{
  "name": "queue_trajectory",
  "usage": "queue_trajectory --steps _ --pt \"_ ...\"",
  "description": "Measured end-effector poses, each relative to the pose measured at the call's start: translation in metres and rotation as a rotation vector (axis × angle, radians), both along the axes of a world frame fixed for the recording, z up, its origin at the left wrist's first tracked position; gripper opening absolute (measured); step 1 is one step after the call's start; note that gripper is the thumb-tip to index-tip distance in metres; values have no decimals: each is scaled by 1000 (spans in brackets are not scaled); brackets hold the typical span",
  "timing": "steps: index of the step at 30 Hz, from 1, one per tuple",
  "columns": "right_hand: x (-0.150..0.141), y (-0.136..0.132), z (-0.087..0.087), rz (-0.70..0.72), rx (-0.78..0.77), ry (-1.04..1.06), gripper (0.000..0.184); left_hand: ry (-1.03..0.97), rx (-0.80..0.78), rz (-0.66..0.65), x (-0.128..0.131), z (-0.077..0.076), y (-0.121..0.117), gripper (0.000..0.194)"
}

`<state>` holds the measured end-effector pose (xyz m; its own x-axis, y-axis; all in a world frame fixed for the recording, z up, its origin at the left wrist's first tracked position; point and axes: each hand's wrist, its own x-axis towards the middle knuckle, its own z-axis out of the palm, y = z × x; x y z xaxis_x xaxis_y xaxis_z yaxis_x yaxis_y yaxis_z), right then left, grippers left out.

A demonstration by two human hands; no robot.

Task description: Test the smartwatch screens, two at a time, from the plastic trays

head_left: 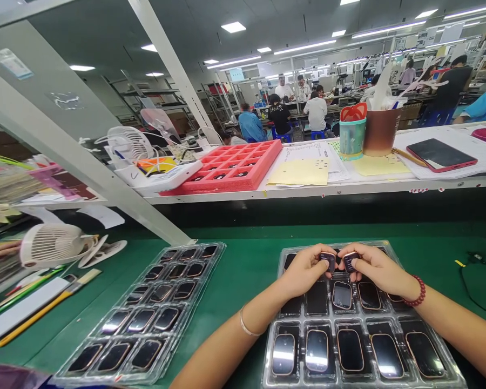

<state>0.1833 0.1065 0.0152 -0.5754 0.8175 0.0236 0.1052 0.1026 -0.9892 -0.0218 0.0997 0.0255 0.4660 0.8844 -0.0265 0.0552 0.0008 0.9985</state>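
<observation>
- Green bench mat (243,270) under everything, and right on it sits your transparent plastic tray (449,367), packed with dark glass-faced watch units (350,350) edged in rose gold.
- Your left hand (305,270) is up at the tray's far end, fingers (308,265) curled in and pinching one small dark unit (328,261) at the tips.
- Your right hand (378,268) mirrors it, fingers (372,265) bent and pinching a second small unit (351,261); the two hands sit just beside each other, not quite touching.
- Both pinched units hover above the tray's far rows, and you can't make out their faces well: your fingers cover most of them, and the pockets below vanish under your palms.
- Silver bangle (246,324) on your left wrist, red bead bracelet (419,290) on your right.
- To your left, a second transparent tray (178,329) of the same units lies at an angle on the mat, its near corner running almost to the frame's bottom edge.
- Beyond it, a white desk fan (52,246), and a person's arm (0,251), cut off by the left edge.
- Up on the shelf ahead, a red foam tray (227,167) and a phone (441,154) with a red edge; its small pocket contents are too small to tell.
</observation>
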Motion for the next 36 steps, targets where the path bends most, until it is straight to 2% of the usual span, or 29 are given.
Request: queue_trajectory --steps 10,16,20,24,26,36 --pt "0 0 -1 13 12 21 25 -5 22 0 1 2 -1 17" --pt "1 1 0 5 14 16 26 -22 19 -2 0 -3 1 21" --pt "2 3 -1 8 29 54 32 -50 37 65 0 -6 3 35" --pt "0 0 -2 4 50 28 33 -31 34 126 -1 -6 5 24" --pt "-1 -2 -2 22 55 18 34 -39 37 150 -2 -5 6 25" --pt "0 -1 1 11 39 28 33 -63 41 82 -1 -5 3 26"
